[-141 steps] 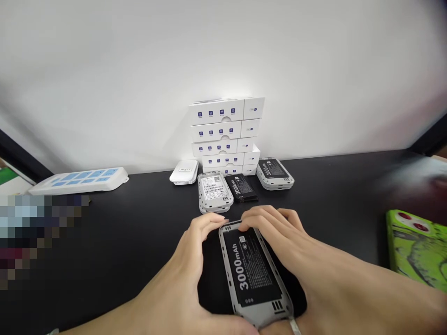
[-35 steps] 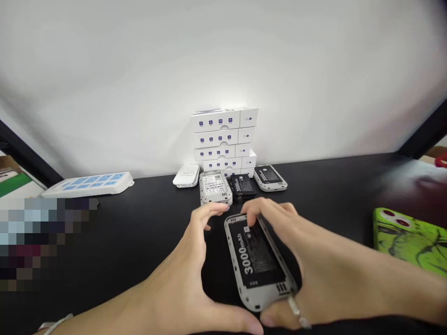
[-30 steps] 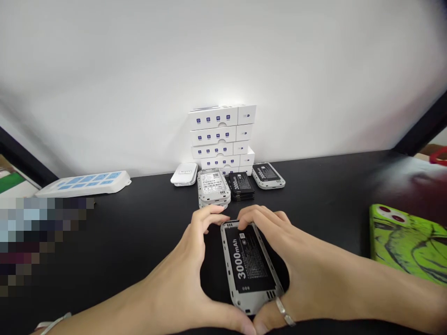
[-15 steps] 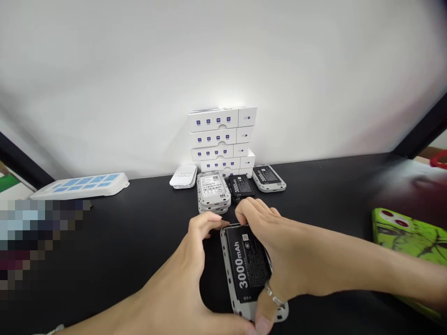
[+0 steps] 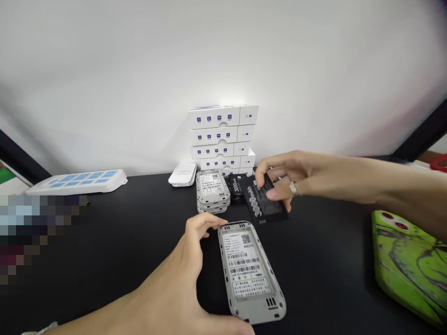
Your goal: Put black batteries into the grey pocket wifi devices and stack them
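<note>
A grey device shell (image 5: 251, 270) lies near the front of the black table, its inner label and barcodes showing. My left hand (image 5: 188, 279) grips it along its left side, fingers at the top corner and thumb at the bottom edge. Up and to the right, my right hand (image 5: 282, 179) pinches a black 3000mAh battery (image 5: 267, 202) between thumb and fingers, above the table. Behind them are a stack of similar shells (image 5: 212, 188) and another black battery (image 5: 237, 186). A further shell behind my right hand is mostly hidden.
White boxes (image 5: 214, 118) are stacked against the wall, with white covers (image 5: 183, 174) to their left. A power strip (image 5: 80, 181) lies at the far left. At the right is a green patterned case (image 5: 408, 265).
My right hand has lifted the battery out of the shell and moved it up and right, uncovering the label. My left hand has stayed on the shell.
</note>
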A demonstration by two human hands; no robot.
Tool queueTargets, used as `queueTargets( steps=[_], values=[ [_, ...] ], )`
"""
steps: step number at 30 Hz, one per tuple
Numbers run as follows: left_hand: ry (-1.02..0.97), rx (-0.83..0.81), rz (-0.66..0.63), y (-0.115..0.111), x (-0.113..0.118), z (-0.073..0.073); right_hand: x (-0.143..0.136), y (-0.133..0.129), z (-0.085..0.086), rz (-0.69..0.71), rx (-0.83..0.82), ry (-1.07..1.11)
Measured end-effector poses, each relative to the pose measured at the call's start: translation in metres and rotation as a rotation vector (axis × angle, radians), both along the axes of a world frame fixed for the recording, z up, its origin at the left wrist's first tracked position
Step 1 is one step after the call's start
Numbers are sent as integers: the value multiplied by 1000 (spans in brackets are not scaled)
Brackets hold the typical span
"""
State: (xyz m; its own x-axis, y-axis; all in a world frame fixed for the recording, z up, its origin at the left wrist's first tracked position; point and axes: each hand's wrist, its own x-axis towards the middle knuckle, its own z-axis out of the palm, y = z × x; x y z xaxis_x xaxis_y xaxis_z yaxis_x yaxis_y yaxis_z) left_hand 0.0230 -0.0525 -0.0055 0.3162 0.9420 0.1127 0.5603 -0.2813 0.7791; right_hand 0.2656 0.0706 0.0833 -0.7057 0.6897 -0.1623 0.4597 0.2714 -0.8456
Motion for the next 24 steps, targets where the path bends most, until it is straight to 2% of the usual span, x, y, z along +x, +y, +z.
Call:
queueTargets(
  steps=[2, 4, 6, 13, 19, 22, 24],
  values=[
    [20, -13, -25, 0, -1, 0, 4, 11, -4, -119, 57, -2],
    [30, -21, -20, 1, -1, 0, 3, 17, -13, -248, 31, 31],
    [30, -19, 2, 0, -1, -1, -1, 19, -22, -317, -15, 61],
    [73, -25, -27, -1, -1, 1, -10, 15, -40, -262, 80, -36],
    [126, 12, -31, 0, -2, -1, -13, 20, -56, -195, 374, -146],
    [102, 141, -15, -2, -2, -2, -12, 20, -59, -168, 488, -197],
    [32, 257, -15, -2, -3, 2, -10, 20, -54, -155, 520, -208]
  ],
)
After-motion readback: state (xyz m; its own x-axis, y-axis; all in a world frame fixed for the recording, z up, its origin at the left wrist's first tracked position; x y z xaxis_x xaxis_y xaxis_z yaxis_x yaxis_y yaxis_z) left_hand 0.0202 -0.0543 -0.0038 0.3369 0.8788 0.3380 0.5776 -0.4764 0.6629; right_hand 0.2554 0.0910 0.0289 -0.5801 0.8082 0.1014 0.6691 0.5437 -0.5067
